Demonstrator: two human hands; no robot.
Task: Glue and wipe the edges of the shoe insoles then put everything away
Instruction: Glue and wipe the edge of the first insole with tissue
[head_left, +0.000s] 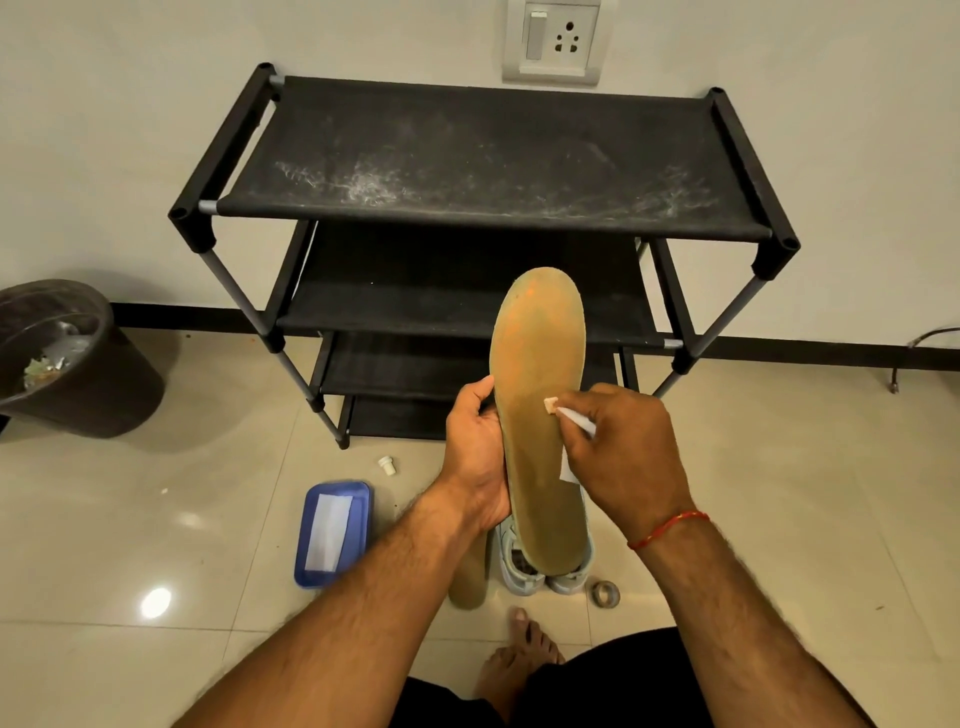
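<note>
A tan shoe insole (540, 395) is held upright in front of me, toe end up. My left hand (475, 452) grips its left edge near the middle. My right hand (631, 447) pinches a small white glue tube (574, 418), whose tip touches the insole's right edge. A second insole (467, 577) lies on the floor below, beside a pair of pale shoes (524, 566). A white cap (387, 464) lies on the tiles, and a white folded wipe sits in a blue tray (335, 532).
A black four-tier shoe rack (483, 171) stands against the wall ahead. A dark waste bin (72, 364) with scraps is at the left. A tape roll (605, 593) lies by the shoes. My bare foot (519, 654) is on the tiled floor.
</note>
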